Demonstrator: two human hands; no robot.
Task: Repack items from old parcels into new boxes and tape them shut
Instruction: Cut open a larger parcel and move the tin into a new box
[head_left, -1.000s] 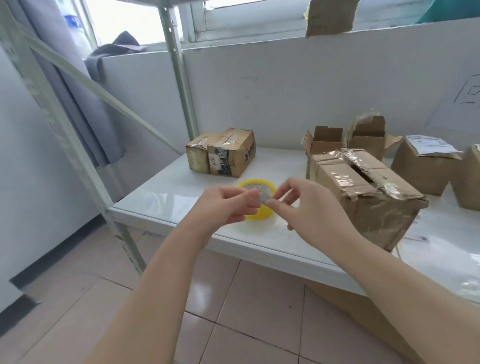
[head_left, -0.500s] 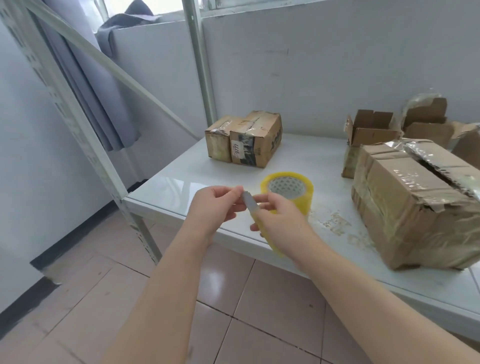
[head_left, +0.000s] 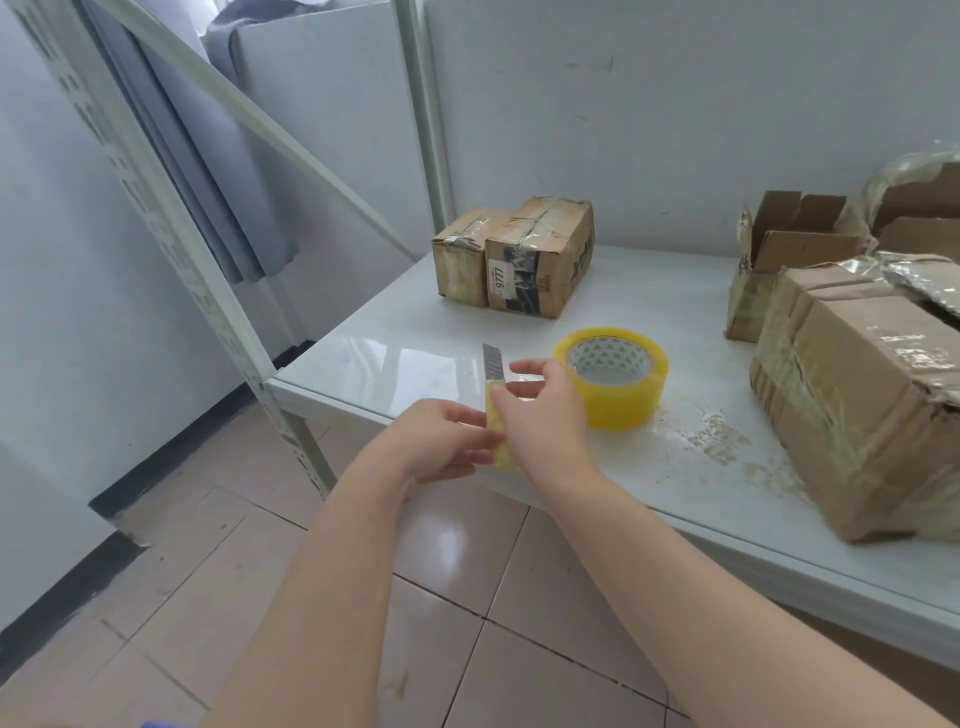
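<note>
The fingers of the right hand (head_left: 545, 410) are curled around the yellow handle of a utility knife (head_left: 496, 415), the thumb lying on its upper side. The fingers of the left hand (head_left: 436, 441) are bent and close on the lower part of the same handle from the left. The grey segmented blade is pushed out and points away from the person, toward the back of the tabletop (head_left: 415, 353). Both hands are above the front edge of the tabletop, near its front-left corner, where a pale metal upright (head_left: 171, 228) of the rack stands. Just beside the right hand, to its right, a roll of yellowish clear tape (head_left: 618, 384) lies flat near the front edge, with a white core printed with small triangles. From the blade to the back-left there is a bare, glossy white surface, up to two small taped parcels (head_left: 519, 254) that stand touching each other. At the right side a big brown box (head_left: 857, 384), wrinkled and wrapped with much clear tape, stands close to the front edge. Dry tape residue marks the surface between it and the roll. Behind it stands a small box (head_left: 784, 244) with open flaps.
</note>
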